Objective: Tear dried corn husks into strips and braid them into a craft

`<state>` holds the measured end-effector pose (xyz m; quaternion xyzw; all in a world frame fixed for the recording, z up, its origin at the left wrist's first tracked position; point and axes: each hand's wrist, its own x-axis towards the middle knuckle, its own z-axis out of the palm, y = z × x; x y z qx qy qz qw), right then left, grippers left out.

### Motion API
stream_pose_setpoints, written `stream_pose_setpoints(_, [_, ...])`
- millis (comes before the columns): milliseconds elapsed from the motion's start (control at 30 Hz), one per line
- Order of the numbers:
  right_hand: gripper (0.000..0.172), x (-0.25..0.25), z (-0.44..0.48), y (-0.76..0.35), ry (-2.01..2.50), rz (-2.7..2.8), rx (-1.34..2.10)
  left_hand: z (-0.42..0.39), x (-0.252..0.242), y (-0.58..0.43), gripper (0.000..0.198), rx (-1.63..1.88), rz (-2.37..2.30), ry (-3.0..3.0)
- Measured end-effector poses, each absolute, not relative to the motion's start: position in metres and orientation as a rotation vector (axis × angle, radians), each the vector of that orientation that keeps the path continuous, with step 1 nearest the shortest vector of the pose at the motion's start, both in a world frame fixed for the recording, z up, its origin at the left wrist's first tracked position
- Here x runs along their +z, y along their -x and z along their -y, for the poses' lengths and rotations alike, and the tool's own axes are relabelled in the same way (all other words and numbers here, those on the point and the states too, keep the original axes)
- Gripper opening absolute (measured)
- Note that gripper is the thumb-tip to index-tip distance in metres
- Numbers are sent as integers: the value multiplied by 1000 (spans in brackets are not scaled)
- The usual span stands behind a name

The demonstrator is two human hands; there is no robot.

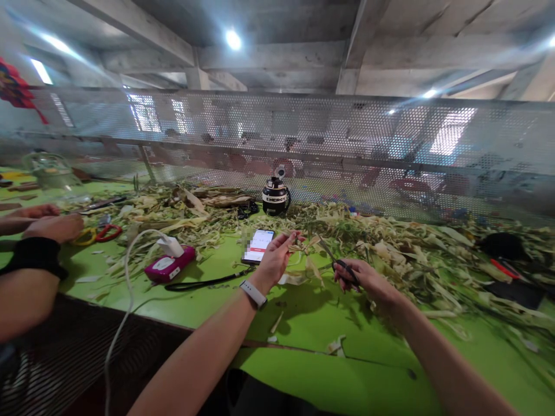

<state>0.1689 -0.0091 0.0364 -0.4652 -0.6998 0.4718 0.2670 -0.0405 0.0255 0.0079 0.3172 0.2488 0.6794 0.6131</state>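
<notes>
My left hand (277,260), with a pale watch on the wrist, reaches over the green table with thumb and fingertips pinched together. They seem to grip a thin piece of plant husk, though the fingertips partly hide it. Pale husk strips (313,271) hang or lie just right of those fingers. In my right hand (366,278) is a pair of dark-handled scissors (328,251), fingers in the loops and blades pointing up and left toward the left hand. A phone (259,245) with a lit screen lies beside my left hand.
Dry husk scraps (399,254) are heaped along the green table (303,323). A black jug (274,199) stands behind. Left are a magenta power block (169,266), a white cable (130,271) and red-handled scissors (108,232). Another person's hands (52,225) work there. A perforated screen (243,133) closes the back.
</notes>
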Motion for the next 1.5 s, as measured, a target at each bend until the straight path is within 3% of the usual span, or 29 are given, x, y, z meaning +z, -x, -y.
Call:
stream_pose_setpoints(367, [61,31,2,-169,1239,1901,1265,-27,7,40,19,1558,-573,-711])
stream_pose_setpoints(800, [51,25,-7,-173,1395,1772,999,-27,5,44,23,1559,-564,-698])
stream_pose_setpoints(1033, [19,12,-15,-190,1903,2187,273,-21,8,48,20,1472,-543,-679])
stream_pose_setpoints(1300, [34,16,-12,-194,1929,2287,152,-19,8,46,14,1336,-552,-701])
stream_pose_setpoints(1500, [25,13,-17,-198,1956,2235,185,-21,6,45,17,1423,-541,-666])
